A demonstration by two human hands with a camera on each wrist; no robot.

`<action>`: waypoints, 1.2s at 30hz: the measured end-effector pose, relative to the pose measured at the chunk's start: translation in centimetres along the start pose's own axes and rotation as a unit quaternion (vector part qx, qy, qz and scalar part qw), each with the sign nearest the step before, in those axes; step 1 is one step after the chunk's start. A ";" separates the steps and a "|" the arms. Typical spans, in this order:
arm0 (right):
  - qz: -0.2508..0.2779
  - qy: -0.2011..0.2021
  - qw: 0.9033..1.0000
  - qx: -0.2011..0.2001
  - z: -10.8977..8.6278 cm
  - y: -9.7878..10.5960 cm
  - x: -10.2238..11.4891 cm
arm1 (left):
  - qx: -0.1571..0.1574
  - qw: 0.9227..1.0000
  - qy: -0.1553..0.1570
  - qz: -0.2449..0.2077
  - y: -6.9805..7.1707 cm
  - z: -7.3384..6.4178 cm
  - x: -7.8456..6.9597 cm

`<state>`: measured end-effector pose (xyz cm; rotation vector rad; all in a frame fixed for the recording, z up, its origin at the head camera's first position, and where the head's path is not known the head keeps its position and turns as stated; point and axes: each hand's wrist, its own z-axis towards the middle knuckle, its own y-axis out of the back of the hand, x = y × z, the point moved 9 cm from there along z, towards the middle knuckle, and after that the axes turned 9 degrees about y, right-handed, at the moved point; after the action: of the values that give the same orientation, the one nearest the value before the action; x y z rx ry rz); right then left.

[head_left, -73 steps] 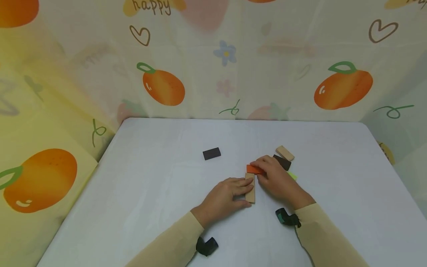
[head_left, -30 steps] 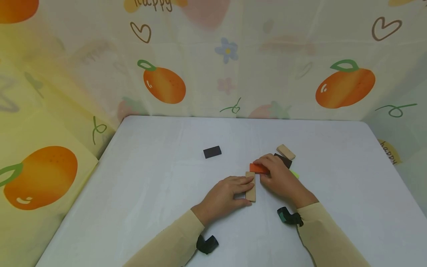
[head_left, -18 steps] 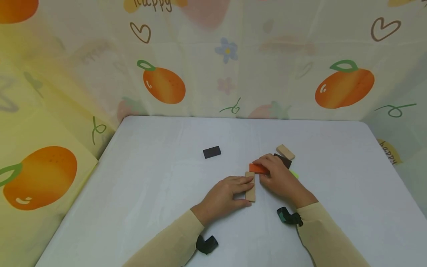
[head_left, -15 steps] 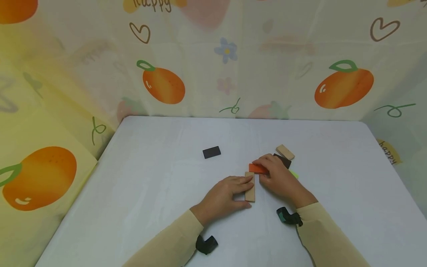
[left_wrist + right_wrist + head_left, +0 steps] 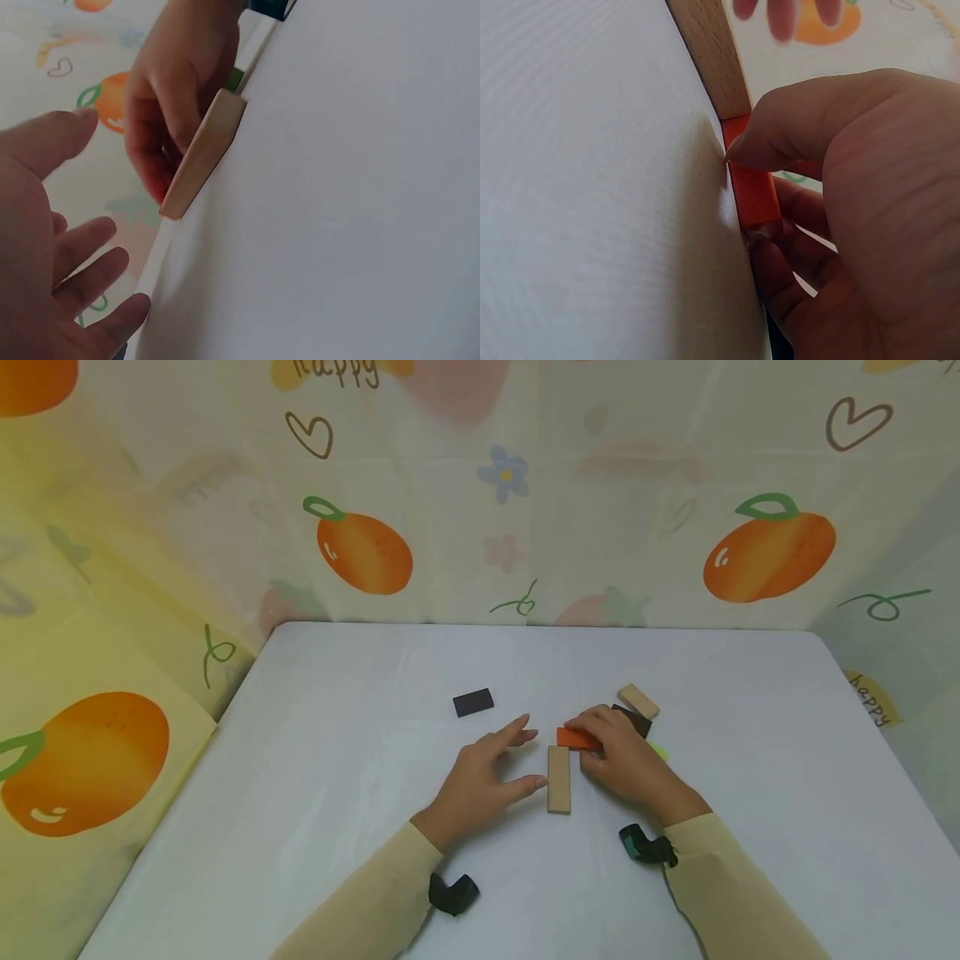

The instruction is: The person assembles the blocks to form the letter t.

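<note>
A plain wooden block (image 5: 558, 780) lies lengthwise toward the person on the white table. At its far end an orange block (image 5: 572, 738) lies crosswise, forming a corner with it. My right hand (image 5: 628, 764) pinches the orange block between thumb and fingers; the right wrist view shows the orange block (image 5: 754, 196) meeting the end of the wooden one (image 5: 712, 52). My left hand (image 5: 480, 785) is off to the left of the wooden block, fingers spread and holding nothing. Its thumb tip is close to the block's left side.
A black block (image 5: 473, 702) lies alone farther back to the left. Behind my right hand lie another black block (image 5: 633, 720), a second plain wooden block (image 5: 639, 701) and a yellow-green piece (image 5: 657, 750), mostly hidden. A patterned curtain (image 5: 450, 527) hangs behind the table (image 5: 337, 693).
My left hand has let go of the wooden block and moved left, its fingers spreading. My right hand still pinches the orange block, which was shifted slightly right earlier on.
</note>
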<state>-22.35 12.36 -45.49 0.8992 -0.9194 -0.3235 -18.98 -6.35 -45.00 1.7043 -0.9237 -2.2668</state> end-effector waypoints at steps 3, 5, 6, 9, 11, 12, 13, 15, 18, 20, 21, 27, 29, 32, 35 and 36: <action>0.001 -0.006 1.000 0.005 0.0 -0.1 -0.2 | -0.003 1.000 0.001 -0.018 0.7 0.3 0.4; 0.002 -0.008 1.000 0.006 0.0 -0.1 -0.3 | -0.009 1.000 0.004 -0.021 1.2 0.5 0.7; 0.003 -0.008 1.000 0.006 0.0 -0.1 -0.3 | -0.015 1.000 0.006 -0.022 1.5 0.6 0.9; 0.006 -0.007 1.000 0.006 -0.1 -0.1 -0.4 | -0.037 0.999 0.011 -0.032 2.5 1.0 1.5; 0.006 -0.006 1.000 0.006 -0.1 0.0 -0.4 | -0.054 0.998 0.014 -0.038 3.4 1.3 1.9; 0.005 -0.006 1.000 0.006 -0.1 -0.1 -0.5 | -0.062 0.997 0.014 -0.042 3.8 1.4 2.1; 0.004 -0.007 1.000 0.006 -0.1 -0.1 -0.5 | -0.071 0.996 0.015 -0.045 4.3 1.6 2.2; 0.003 -0.006 1.000 0.004 -0.2 -0.1 -0.6 | -0.089 0.995 0.023 -0.051 5.2 1.9 2.8; 0.005 -0.004 1.000 0.004 -0.2 -0.1 -0.7 | -0.118 0.991 0.040 -0.052 6.8 2.4 3.9; 0.008 -0.001 1.000 0.004 -0.2 -0.2 -0.7 | -0.132 0.989 0.054 -0.048 7.6 2.7 4.7; 0.008 -0.002 1.000 0.005 -0.2 -0.2 -0.7 | -0.137 0.988 0.062 -0.047 8.0 2.9 5.2; 0.012 -0.006 1.000 0.011 -0.1 -0.6 -0.8 | -0.122 0.985 0.114 -0.050 9.0 4.1 7.9; 0.011 -0.006 1.000 0.011 -0.1 -0.6 -0.7 | -0.108 0.983 0.135 -0.056 8.9 4.4 8.6; 0.007 -0.009 1.000 0.011 0.0 -0.6 -0.7 | -0.091 0.981 0.160 -0.057 8.7 4.5 9.3; 0.003 -0.012 1.000 0.010 0.0 -0.4 -0.7 | -0.081 0.982 0.166 -0.031 8.3 4.6 9.5; 0.003 -0.013 1.000 0.009 0.0 -0.4 -0.8 | -0.081 0.983 0.163 -0.022 8.2 4.6 9.6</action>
<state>-22.72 12.60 -46.21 0.9112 -0.9503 -0.3236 -28.35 -15.63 -47.48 1.9550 -0.6197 -1.9418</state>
